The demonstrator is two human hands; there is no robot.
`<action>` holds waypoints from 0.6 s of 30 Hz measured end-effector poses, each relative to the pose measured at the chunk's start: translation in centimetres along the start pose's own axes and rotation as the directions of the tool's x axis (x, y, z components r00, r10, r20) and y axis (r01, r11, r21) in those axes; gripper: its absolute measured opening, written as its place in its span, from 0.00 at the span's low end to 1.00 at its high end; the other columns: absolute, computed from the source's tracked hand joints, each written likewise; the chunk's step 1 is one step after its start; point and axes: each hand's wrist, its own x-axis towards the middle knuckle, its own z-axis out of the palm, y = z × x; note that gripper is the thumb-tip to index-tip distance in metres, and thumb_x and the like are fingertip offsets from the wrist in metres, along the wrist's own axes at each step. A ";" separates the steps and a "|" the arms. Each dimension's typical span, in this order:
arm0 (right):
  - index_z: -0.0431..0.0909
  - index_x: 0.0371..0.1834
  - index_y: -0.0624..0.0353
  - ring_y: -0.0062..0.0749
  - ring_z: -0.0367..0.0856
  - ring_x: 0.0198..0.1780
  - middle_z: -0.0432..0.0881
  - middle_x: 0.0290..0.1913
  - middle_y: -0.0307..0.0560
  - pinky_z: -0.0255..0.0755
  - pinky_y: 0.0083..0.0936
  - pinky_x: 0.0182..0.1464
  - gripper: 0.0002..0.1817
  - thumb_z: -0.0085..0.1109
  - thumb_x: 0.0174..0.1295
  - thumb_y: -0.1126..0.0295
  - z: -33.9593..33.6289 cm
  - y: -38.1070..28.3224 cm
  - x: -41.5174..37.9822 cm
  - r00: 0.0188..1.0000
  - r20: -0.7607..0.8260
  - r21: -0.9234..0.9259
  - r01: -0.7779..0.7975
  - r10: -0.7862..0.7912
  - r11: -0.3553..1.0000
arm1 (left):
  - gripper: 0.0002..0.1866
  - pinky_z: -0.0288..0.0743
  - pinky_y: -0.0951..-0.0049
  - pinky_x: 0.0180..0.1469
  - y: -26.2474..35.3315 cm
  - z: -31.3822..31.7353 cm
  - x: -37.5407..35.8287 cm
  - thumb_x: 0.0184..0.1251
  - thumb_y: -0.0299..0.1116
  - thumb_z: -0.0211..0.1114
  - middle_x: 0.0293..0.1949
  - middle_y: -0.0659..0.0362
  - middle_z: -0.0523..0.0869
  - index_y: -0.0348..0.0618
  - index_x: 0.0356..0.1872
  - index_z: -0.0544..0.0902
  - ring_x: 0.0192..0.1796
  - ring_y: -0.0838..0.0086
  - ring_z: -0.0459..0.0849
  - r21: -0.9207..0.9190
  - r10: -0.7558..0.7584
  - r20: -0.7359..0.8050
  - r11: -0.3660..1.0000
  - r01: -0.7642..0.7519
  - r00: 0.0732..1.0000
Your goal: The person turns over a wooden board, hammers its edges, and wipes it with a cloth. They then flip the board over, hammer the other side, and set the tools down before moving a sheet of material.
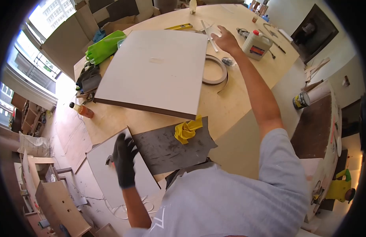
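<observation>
My left hand [124, 162], in a dark glove, is over a white board [102, 170] with dark edges at the bench's near side. Its fingers are spread. Beside that hand, a small dark tool [109, 160] with a reddish part is partly hidden by the glove; I cannot see a grip on it. My bare right hand [226, 41] reaches across the bench with fingers apart, close to a narrow metal strip [209, 36]. Between my arms lies a large white panel [159, 67] with a brown front edge. A roll of edge banding [223, 77] rests right of the panel.
A white jug with a red cap [257, 45] stands beyond my right forearm. Yellow cloth [187, 131] lies on a dark grey sheet [171, 152]. An orange bottle [83, 110], green bag [106, 46] and yellow level [179, 27] are around the panel. Another person [341, 187] is far right.
</observation>
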 end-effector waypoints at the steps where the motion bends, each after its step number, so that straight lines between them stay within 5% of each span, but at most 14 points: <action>1: 0.73 0.65 0.57 0.53 0.78 0.60 0.81 0.58 0.58 0.70 0.39 0.63 0.30 0.56 0.65 0.49 1.1 2.3 -0.7 0.988 0.017 0.096 -0.153 0.152 0.984 | 0.27 0.76 0.58 0.60 0.3 3.0 1.8 0.76 0.49 0.56 0.58 0.51 0.79 0.43 0.67 0.71 0.59 0.61 0.79 -0.190 0.012 0.142 0.982 0.016 0.990; 2: 0.76 0.60 0.58 0.54 0.80 0.57 0.83 0.53 0.58 0.73 0.40 0.59 0.27 0.55 0.66 0.49 2.8 4.5 -2.6 0.984 0.045 0.184 -0.178 0.172 0.967 | 0.27 0.75 0.59 0.61 0.4 5.6 3.5 0.76 0.51 0.55 0.60 0.52 0.78 0.45 0.68 0.69 0.61 0.63 0.78 -0.369 0.048 0.273 0.927 0.059 0.961; 5: 0.80 0.50 0.57 0.50 0.85 0.46 0.87 0.42 0.55 0.77 0.39 0.49 0.21 0.52 0.70 0.51 10.1 10.6 -11.7 0.963 0.268 0.386 -0.141 0.035 0.912 | 0.24 0.78 0.58 0.59 1.1 12.3 6.6 0.75 0.46 0.59 0.56 0.52 0.80 0.45 0.64 0.73 0.57 0.61 0.81 -0.531 0.068 0.168 0.846 0.033 0.983; 6: 0.79 0.51 0.58 0.22 0.84 0.30 0.85 0.35 0.40 0.78 0.23 0.36 0.15 0.55 0.72 0.60 9.8 8.7 -16.0 0.887 0.453 0.370 -0.279 0.090 0.886 | 0.23 0.78 0.57 0.59 0.5 13.5 7.6 0.74 0.45 0.60 0.56 0.52 0.80 0.45 0.64 0.73 0.58 0.60 0.81 -0.556 0.100 0.114 0.831 -0.021 0.988; 7: 0.78 0.51 0.58 0.23 0.84 0.31 0.85 0.36 0.41 0.78 0.24 0.36 0.13 0.58 0.70 0.64 12.2 9.4 -20.2 0.908 0.413 0.509 -0.160 -0.077 0.846 | 0.23 0.78 0.56 0.59 -0.2 14.5 8.3 0.73 0.44 0.61 0.56 0.52 0.80 0.45 0.63 0.73 0.58 0.60 0.81 -0.578 0.128 0.054 0.813 -0.074 0.990; 10: 0.77 0.57 0.58 0.30 0.84 0.41 0.83 0.39 0.46 0.78 0.28 0.42 0.17 0.61 0.67 0.66 12.9 4.9 -27.9 0.842 0.536 0.559 -0.298 -0.063 0.773 | 0.24 0.76 0.55 0.63 -0.9 14.4 9.4 0.71 0.42 0.63 0.59 0.51 0.79 0.42 0.63 0.71 0.62 0.58 0.78 -0.471 0.112 0.062 0.879 -0.070 0.992; 13: 0.78 0.53 0.59 0.44 0.82 0.49 0.82 0.45 0.52 0.76 0.34 0.51 0.18 0.63 0.60 0.67 11.5 1.0 -31.5 0.869 0.457 0.524 -0.090 -0.191 0.847 | 0.21 0.78 0.54 0.60 0.6 14.9 9.0 0.71 0.37 0.62 0.56 0.50 0.80 0.39 0.60 0.73 0.58 0.57 0.80 -0.371 0.152 0.082 0.922 -0.111 0.985; 16: 0.79 0.50 0.60 0.48 0.78 0.55 0.79 0.50 0.55 0.74 0.37 0.54 0.16 0.62 0.58 0.68 11.9 -1.2 -33.7 0.800 0.195 0.402 0.463 -0.568 0.790 | 0.24 0.76 0.53 0.63 0.6 14.0 9.5 0.71 0.38 0.61 0.58 0.49 0.80 0.37 0.63 0.71 0.60 0.56 0.80 -0.459 0.071 0.098 0.888 -0.019 0.993; 18: 0.80 0.48 0.60 0.50 0.80 0.52 0.80 0.47 0.55 0.75 0.38 0.53 0.15 0.62 0.57 0.70 14.5 0.0 -34.5 0.678 0.355 0.430 0.493 -0.643 0.757 | 0.24 0.77 0.54 0.62 0.7 13.6 9.4 0.70 0.37 0.63 0.57 0.49 0.80 0.38 0.63 0.71 0.59 0.56 0.80 -0.425 0.069 0.052 0.904 -0.040 0.996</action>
